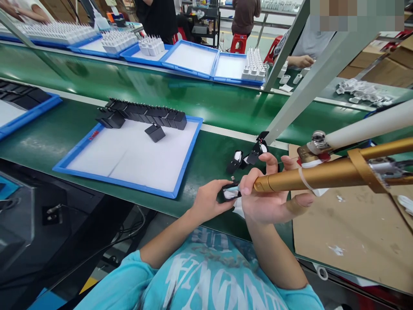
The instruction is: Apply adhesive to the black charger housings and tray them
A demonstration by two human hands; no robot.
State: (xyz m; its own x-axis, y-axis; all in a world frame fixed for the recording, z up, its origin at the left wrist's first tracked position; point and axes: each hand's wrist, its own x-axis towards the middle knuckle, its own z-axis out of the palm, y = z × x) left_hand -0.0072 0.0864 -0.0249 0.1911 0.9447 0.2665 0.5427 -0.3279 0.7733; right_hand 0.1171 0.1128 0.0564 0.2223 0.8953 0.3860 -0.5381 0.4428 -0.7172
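My left hand (208,199) grips a small black plastic housing (222,196) with a white part inside, low over the green bench. My right hand (266,204) is turned palm towards me with its thumb stretched to the right. Its lower fingers curl at the housing's right side, beside a thin light-blue piece (235,188); what they hold is partly hidden. A gold-coloured tube (309,175) crosses in front of the right palm; whether it is gripped cannot be made out. Further black housings with white insides (236,160) lie just beyond my hands.
A blue-rimmed tray (129,187) holds a row of black housings (151,115) and one loose one. A white tube (371,122) and a slanted metal post (312,86) stand close on the right. Cardboard (348,237) covers the right bench. Several people work beyond.
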